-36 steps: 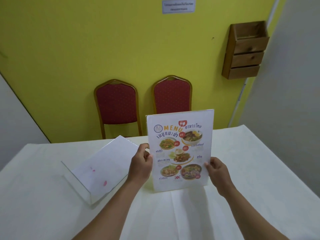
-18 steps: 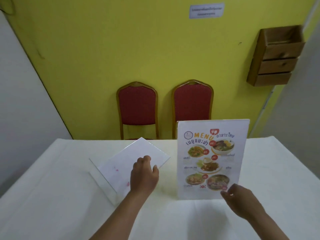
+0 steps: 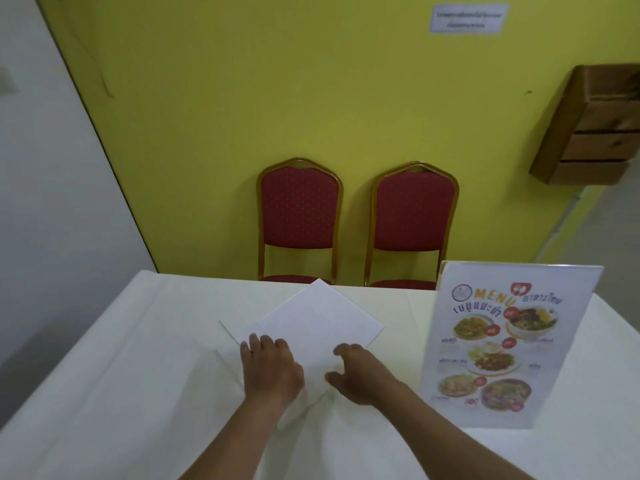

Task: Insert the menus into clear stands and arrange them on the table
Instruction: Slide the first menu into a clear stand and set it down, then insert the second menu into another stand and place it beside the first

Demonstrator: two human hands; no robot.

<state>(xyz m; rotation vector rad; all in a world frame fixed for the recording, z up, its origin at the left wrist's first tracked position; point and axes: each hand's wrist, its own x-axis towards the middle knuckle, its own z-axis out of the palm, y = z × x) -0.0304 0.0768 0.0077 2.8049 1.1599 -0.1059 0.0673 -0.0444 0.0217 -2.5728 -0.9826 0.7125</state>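
Second stand point(image 3: 311, 327) lies flat dead ahead on the table point(image 3: 138, 375), long axis running up-right. My left hand point(image 3: 272, 367) rests spread on its near-left corner; right hand point(image 3: 360, 374) hovers half-curled at the near edge, maybe touching. Finished menu stand point(image 3: 509, 344) stands off right.

Flat stand point(image 3: 311, 327) mid-table point(image 3: 104, 393); upright menu stand point(image 3: 498, 344) right of it; two chairs point(image 3: 356, 220) behind table.
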